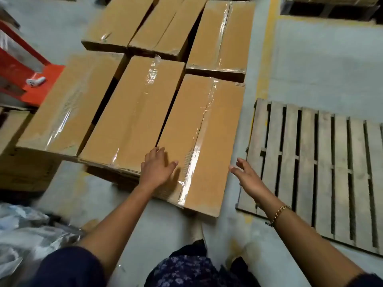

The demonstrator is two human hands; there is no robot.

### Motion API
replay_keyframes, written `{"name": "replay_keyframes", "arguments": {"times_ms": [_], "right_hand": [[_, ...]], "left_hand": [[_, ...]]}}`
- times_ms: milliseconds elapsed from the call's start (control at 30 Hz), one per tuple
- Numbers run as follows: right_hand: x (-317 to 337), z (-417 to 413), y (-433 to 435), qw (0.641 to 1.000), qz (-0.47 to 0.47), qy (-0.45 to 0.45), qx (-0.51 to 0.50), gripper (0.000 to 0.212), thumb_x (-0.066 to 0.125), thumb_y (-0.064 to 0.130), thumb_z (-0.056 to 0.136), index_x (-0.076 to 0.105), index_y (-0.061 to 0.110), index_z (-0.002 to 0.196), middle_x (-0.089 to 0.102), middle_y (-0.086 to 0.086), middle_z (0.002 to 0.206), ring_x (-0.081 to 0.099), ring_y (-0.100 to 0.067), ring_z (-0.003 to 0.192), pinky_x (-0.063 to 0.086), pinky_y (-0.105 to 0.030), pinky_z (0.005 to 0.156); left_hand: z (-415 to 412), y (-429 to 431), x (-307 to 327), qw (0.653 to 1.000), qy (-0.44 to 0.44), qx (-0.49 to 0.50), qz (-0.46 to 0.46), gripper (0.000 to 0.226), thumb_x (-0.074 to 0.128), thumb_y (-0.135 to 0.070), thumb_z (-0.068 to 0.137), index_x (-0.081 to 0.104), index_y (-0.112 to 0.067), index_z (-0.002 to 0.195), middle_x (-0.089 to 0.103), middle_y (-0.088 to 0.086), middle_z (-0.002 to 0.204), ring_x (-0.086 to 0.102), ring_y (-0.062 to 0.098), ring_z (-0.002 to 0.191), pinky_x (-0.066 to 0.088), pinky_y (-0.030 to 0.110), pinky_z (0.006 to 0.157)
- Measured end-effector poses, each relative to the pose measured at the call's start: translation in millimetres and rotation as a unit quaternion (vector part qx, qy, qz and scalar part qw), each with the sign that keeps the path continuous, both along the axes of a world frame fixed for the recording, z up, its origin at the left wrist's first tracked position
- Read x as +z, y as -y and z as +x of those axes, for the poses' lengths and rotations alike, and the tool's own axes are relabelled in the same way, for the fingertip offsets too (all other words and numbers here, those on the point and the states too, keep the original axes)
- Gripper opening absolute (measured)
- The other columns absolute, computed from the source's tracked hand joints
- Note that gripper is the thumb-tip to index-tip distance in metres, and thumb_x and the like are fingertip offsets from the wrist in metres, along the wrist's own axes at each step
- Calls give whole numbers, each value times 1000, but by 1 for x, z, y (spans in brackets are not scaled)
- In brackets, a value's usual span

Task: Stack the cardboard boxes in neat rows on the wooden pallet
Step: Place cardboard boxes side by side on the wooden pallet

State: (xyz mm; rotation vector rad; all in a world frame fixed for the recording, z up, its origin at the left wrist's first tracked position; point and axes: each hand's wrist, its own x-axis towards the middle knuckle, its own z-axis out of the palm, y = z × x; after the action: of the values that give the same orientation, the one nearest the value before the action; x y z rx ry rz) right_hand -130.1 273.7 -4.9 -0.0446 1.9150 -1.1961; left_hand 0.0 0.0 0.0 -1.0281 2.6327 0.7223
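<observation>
A grey concrete floor (310, 65) fills the scene, with a worn yellow painted line (267, 48) running from the top edge down toward the middle. At the left edge stands a red-orange metal frame (47, 79), its exact kind unclear, and a small white object (35, 81) lies on its flat orange part. Crumpled clear plastic wrap (27, 230) is heaped on the floor in the lower left corner, and a dark pallet (323, 7) bearing something brown is cut off by the top right corner.
</observation>
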Motion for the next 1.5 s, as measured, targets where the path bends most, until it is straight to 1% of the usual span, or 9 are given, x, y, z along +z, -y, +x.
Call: {"name": "replay_keyframes", "arguments": {"times_ms": [133,333,533,733,833,967,1200,1400,1500], "right_hand": [[-6,10,23,1000,18,10,-22,72,55,45,102,20,23,161,28,3,165,38,-20,144,36,-43,115],[-15,23,35,999,18,30,-27,45,52,34,105,40,25,148,54,9,138,54,6,95,42,-18,74],[-32,28,37,992,18,42,-120,54,57,44,100,40,29,149,62,3,135,63,-17,115,50,-44,104],[-38,34,36,986,19,83,-145,52,54,45,103,40,26,149,62,1,135,63,-17,114,53,-38,97],[-44,41,38,983,16,101,-154,63,53,59,98,39,29,151,61,3,138,63,-18,118,51,-43,104],[-53,50,35,979,8,117,-168,78,55,75,88,37,36,153,62,7,137,63,-17,120,49,-47,108],[-37,47,11,976,-19,86,-199,60,58,60,95,44,32,147,67,6,128,68,-12,109,57,-25,81],[-16,45,-48,968,-9,43,-248,63,62,62,91,45,37,147,67,7,128,69,-13,108,58,-37,94],[-5,45,-85,963,2,23,-270,72,64,67,88,43,36,149,67,7,130,69,-15,110,57,-43,98]], "left_hand": [[2,10,-9,1000,19,21,4,71,59,-53,97,38,-11,151,30,12,161,28,33,146,32,52,112],[-3,19,-16,996,-13,87,23,72,61,-49,97,40,-7,151,33,14,155,30,36,142,32,50,111],[-13,17,-24,987,-48,131,76,76,65,-44,96,34,-8,156,37,19,153,32,39,142,31,48,114],[-15,23,-38,978,-60,116,162,63,68,-42,94,44,-12,144,44,11,144,48,34,131,40,44,111],[-7,28,-45,962,-81,146,216,65,70,-38,93,42,-22,149,58,-3,137,56,23,122,45,41,107],[-5,37,-50,929,-85,198,300,55,76,-35,91,57,-15,138,68,2,124,63,26,119,46,34,97],[8,13,-30,941,-125,102,298,67,71,-43,94,44,-25,153,62,-7,129,58,14,116,43,33,97],[-3,-38,-19,930,-130,74,334,89,72,-66,83,37,-30,156,61,-5,139,59,17,124,48,44,108],[-20,-75,-10,933,-127,48,333,84,70,-57,89,33,-29,159,58,-5,141,56,17,125,45,40,109]]}}
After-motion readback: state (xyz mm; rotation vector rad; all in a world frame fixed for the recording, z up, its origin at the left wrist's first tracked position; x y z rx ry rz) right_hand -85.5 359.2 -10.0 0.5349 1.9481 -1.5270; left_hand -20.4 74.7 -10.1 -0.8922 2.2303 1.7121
